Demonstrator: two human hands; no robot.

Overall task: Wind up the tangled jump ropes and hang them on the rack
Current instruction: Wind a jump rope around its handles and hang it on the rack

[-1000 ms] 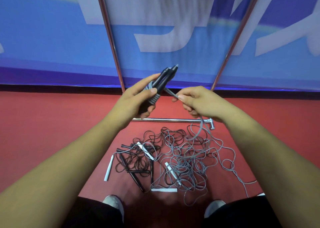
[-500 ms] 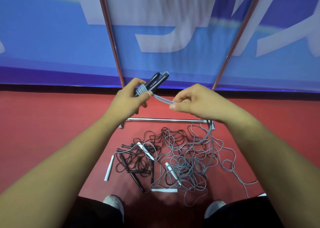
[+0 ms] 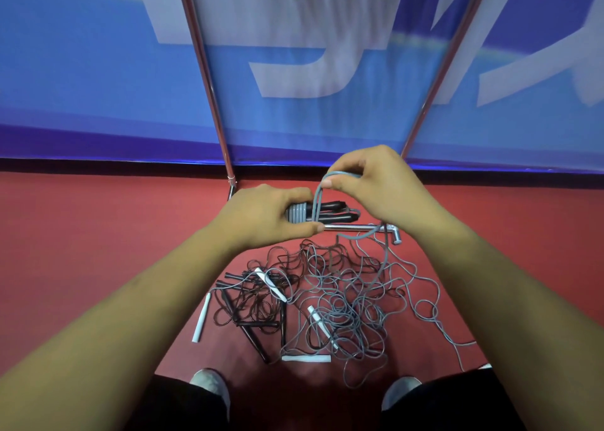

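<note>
A blue banner with large pale lettering fills the upper half of the frame, and a red floor fills the lower half. The rack shows as two metal poles slanting up across the banner from the centre, with a low bar lying on the floor between their feet. The ropes lie in a loose tangle at lower centre, just below that bar: dark cords on the left side, grey ones on the right, one grey strand trailing off toward the lower right. Two bare forearms reach in from the bottom corners. The left hand, just left of centre, is curled round a pair of black handles held side by side and pointing right, its thumb pressing under them. A grey cord is wound in several tight turns round the handles beside the left fingers. The right hand, just above and to the right, pinches a loop of that cord between thumb and fingers, and the cord drops from it into the tangle. Four white handles lie in and around the pile. Two shoes show at the bottom edge.
</note>
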